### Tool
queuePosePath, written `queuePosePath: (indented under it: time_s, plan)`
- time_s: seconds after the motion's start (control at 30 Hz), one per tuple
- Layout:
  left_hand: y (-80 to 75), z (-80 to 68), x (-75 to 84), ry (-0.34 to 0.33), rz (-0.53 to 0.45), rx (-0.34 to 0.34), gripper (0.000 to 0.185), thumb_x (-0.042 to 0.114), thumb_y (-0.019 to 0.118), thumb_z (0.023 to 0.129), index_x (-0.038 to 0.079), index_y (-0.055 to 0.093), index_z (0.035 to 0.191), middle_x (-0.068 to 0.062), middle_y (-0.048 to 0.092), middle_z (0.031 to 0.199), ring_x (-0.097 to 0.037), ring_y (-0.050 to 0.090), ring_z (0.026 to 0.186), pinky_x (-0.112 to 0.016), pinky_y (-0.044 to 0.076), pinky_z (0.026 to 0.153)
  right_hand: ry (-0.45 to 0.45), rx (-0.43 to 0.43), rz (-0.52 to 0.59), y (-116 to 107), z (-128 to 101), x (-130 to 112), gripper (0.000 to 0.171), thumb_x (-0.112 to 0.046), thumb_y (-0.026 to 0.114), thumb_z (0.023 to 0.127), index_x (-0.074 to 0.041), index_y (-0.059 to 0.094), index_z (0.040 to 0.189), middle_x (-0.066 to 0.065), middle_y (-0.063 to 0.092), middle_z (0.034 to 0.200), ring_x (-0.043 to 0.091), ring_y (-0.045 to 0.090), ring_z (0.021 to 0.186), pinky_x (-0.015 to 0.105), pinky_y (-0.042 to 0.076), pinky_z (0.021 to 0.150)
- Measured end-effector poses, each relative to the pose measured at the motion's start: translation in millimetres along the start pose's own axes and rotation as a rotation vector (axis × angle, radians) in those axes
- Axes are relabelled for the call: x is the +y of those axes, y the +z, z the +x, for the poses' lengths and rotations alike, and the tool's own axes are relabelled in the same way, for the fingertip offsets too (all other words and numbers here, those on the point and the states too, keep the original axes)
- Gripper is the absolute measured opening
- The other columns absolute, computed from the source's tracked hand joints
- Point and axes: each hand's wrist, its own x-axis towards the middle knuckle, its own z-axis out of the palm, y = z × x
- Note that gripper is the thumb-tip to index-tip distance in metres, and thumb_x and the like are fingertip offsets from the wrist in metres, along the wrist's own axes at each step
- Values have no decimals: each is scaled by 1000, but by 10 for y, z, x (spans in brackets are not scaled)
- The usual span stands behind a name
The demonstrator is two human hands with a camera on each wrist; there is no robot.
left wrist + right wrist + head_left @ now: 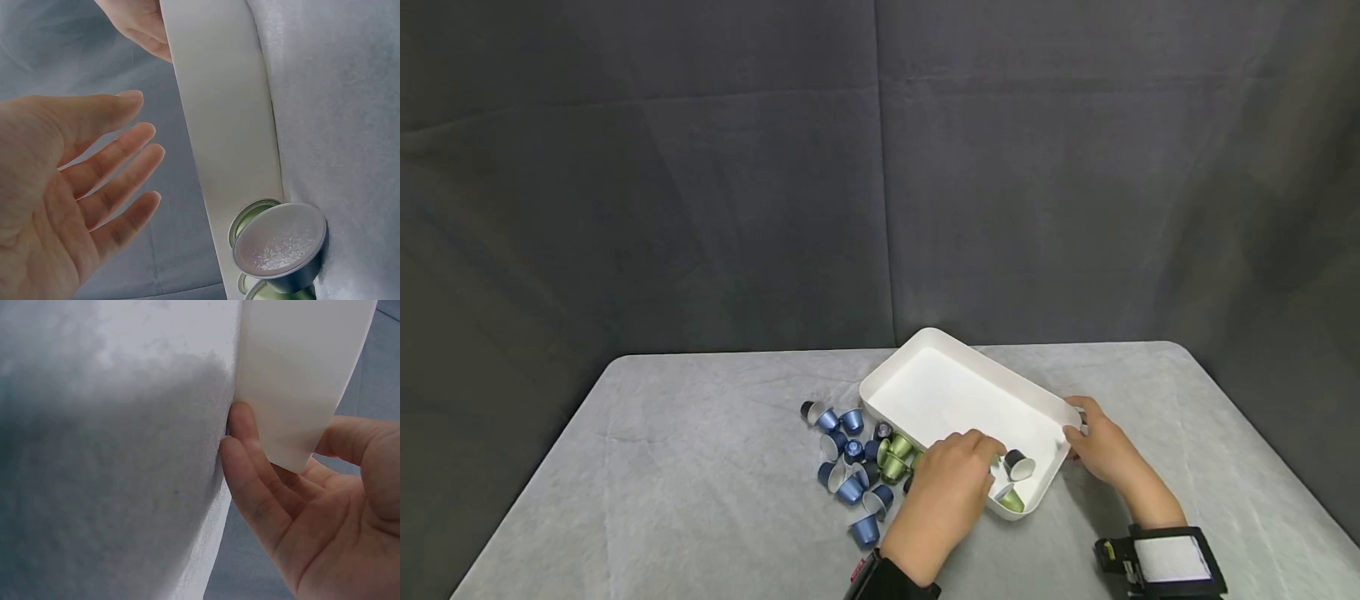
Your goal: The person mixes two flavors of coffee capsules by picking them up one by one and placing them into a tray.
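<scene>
A shallow white rectangular plastic tray (925, 392) sits angled on the grey table (700, 483), holding dark and green capsules (1018, 464) at its near corner. The right hand (1101, 450) grips that corner; the left hand (947, 492) hovers with fingers spread, holding nothing

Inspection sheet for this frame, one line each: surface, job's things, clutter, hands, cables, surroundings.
Surface: table under a wrinkled grey cloth.
Job's things: white tray set at an angle; a dark capsule and a green capsule lie in its near corner; a pile of blue capsules with some green capsules lies on the cloth by its left side.
Clutter: nothing seen.
Hands: left hand open, over the tray's near edge, fingers straight; right hand holds the tray's right corner.
Cables: nothing seen.
Surroundings: dark grey fabric backdrop; a wrist-worn device on the right forearm.
</scene>
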Motion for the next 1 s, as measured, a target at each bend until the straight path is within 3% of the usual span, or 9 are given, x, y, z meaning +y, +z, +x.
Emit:
queuePosePath:
  time_s: [0.33, 0.6, 0.77, 1.0]
  plan:
    - [-137, 55, -96, 12, 59, -12, 28, 17, 80, 82, 16, 71, 108, 4, 68, 99, -14, 63, 85, -24, 48, 71, 19, -11, 25, -4, -14, 2, 49, -1, 45, 99, 15, 26, 141, 46, 42, 130, 23, 65, 72, 38, 54, 64]
    - [-240, 30, -385, -9, 187, -43, 27, 26, 80, 84, 19, 72, 108, 5, 69, 100, -14, 64, 90, -28, 47, 75, 3, -10, 12, -20, 1, -10, 49, -2, 46, 100, 15, 26, 141, 46, 43, 129, 24, 65, 72, 37, 54, 63]
    - [-342, 15, -686, -30, 148, -58, 29, 26, 77, 87, 15, 70, 113, 1, 70, 105, -19, 65, 97, -34, 50, 80, 2, -2, 4, -36, 10, 2, 49, -2, 46, 100, 15, 25, 141, 45, 45, 126, 24, 64, 72, 38, 54, 63]
    - [-520, -32, -1129, -117, -22, -126, 44, 28, 74, 90, 14, 62, 130, -6, 65, 125, -28, 58, 119, -46, 45, 98, 8, 0, 17, -12, 29, -13, 49, -2, 46, 100, 15, 25, 141, 45, 45, 126, 25, 64, 74, 38, 55, 63]
